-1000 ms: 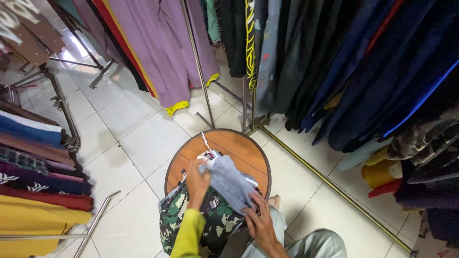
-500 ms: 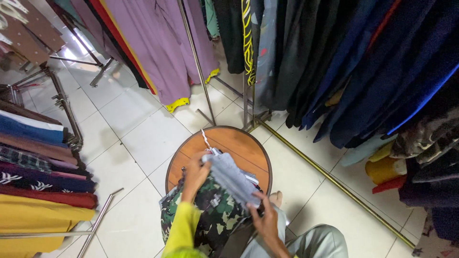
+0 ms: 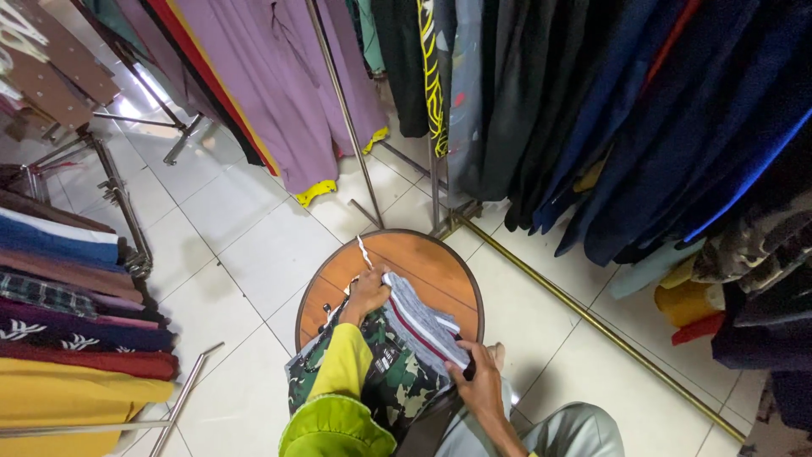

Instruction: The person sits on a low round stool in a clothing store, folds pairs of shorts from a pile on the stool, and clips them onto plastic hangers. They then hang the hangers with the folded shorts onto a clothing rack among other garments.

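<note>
Lowered since a moment ago, one grey folded garment [image 3: 420,320] now lies flat across one camouflage garment [image 3: 385,381] at the near edge of one round wooden table [image 3: 431,258]. Right hand [image 3: 479,386] clamps its near end; left hand [image 3: 368,294] grips its far end. Beyond hang two clothing racks [image 3: 541,101].

Folded grey garment [image 3: 420,320] (red-and-white stripes), tilted
</note>
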